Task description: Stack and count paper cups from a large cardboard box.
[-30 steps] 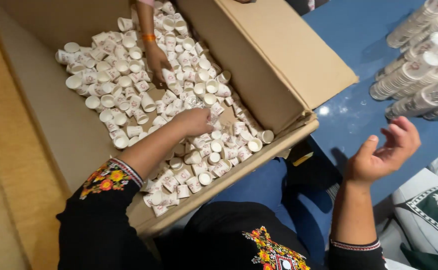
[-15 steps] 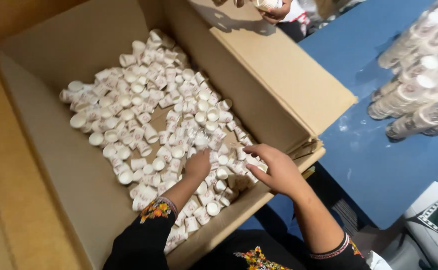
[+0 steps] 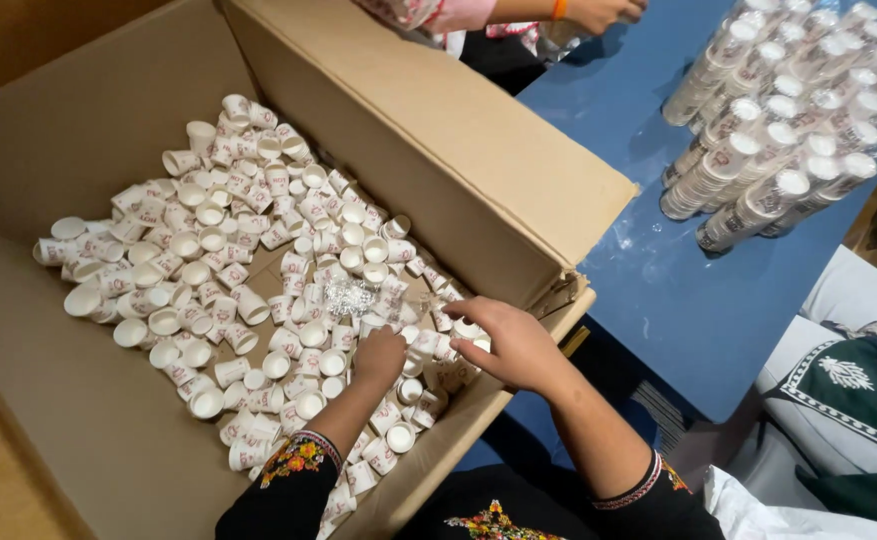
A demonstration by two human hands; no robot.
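Hands, left and right, curl among paper cups.

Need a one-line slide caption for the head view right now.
Both hands, left hand and right hand, reach into a cardboard box of loose small paper cups.

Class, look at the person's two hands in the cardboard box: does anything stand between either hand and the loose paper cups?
Nothing visible does. The left hand rests directly on the loose paper cups in the cardboard box. The right hand reaches over the box's near corner onto cups there. The box flaps stand open, and a small clear wrapper lies beside, not between.
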